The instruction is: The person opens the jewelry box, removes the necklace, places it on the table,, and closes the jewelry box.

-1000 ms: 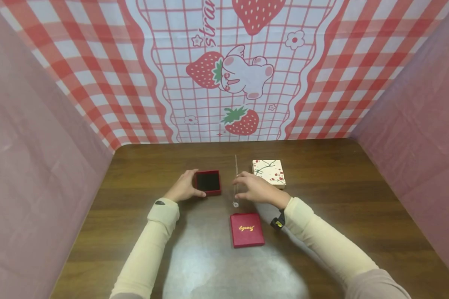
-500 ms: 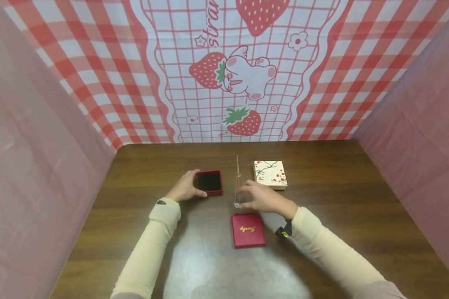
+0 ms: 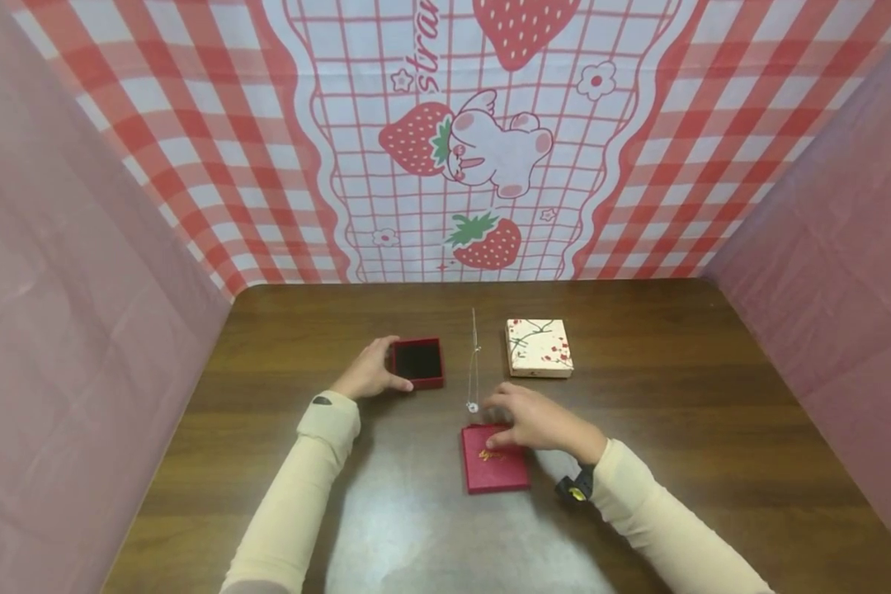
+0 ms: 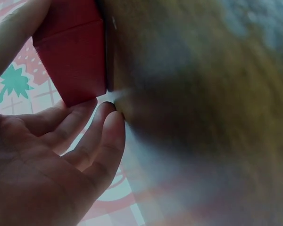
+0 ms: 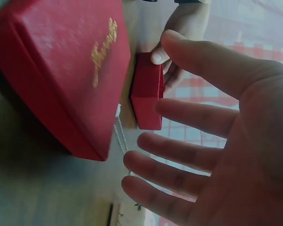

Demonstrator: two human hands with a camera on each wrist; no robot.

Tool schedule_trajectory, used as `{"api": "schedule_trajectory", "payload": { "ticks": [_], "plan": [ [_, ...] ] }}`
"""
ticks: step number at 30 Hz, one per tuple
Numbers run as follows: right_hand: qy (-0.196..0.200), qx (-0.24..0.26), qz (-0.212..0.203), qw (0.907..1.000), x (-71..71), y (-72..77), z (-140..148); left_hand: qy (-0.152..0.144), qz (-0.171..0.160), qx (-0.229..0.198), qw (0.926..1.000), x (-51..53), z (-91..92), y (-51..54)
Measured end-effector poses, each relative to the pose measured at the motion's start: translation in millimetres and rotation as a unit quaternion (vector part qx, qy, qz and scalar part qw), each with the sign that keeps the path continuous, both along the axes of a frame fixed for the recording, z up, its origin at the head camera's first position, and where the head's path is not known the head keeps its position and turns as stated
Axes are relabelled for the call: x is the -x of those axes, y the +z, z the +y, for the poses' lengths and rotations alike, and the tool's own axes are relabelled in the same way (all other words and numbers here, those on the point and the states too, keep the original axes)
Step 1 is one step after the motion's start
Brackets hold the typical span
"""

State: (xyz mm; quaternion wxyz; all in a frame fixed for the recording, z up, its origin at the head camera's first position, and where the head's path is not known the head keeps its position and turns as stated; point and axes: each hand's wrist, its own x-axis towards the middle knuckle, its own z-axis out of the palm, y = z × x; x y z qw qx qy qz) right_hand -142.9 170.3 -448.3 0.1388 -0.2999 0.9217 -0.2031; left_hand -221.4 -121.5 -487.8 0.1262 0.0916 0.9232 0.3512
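My left hand [image 3: 366, 371] holds a small red jewelry box [image 3: 427, 384] by its left side, thumb at the near corner and fingers at the far one. The box is uncovered and shows a black lining. In the left wrist view, the fingertips touch the lower end of the red box [image 4: 75, 63]. My right hand [image 3: 548, 422] hovers over a red lid [image 3: 496, 477] with gold lettering. Its fingers are spread and hold nothing in the right wrist view, beside the lid [image 5: 70, 61]. A thin silver necklace [image 3: 473, 407] lies stretched out on the table between box and lid.
A cream box [image 3: 539, 348] with a red blossom print sits at the back right, beyond the right hand. The brown wooden table [image 3: 282, 330] ends at a strawberry-print cloth [image 3: 483, 165] behind and pink cloth walls [image 3: 832, 190] on both sides.
My right hand has moved from the necklace toward me, to above the red lid. The necklace stays lying on the table. The left hand keeps its place at the red box.
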Motion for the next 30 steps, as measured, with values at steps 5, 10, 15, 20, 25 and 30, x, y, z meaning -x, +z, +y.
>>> {"api": "schedule_trajectory", "payload": {
  "ticks": [5,10,15,20,25,30],
  "plan": [
    [0.0,-0.012,-0.002,0.9999,-10.1,-5.0,2,0.001,-0.005,0.0,1.0,0.7,1.2,1.1],
    [-0.014,-0.038,0.028,0.9988,-19.8,-13.3,1,0.0,-0.007,-0.003,1.0,0.4,1.9,0.3],
    [-0.01,-0.039,0.064,0.9971,-25.9,-20.1,4,-0.003,-0.004,-0.002,1.0,0.6,0.7,1.5],
    [-0.003,-0.041,0.054,0.9977,-31.3,-18.0,5,-0.001,-0.004,0.0,1.0,1.0,0.1,2.4],
    [0.001,-0.05,0.043,0.9978,-38.1,-14.0,4,-0.003,-0.007,0.001,1.0,1.0,0.3,2.0],
    [0.007,-0.055,0.037,0.9978,-42.1,-15.3,3,-0.001,-0.006,-0.004,1.0,0.5,0.9,1.8]
  ]
}}
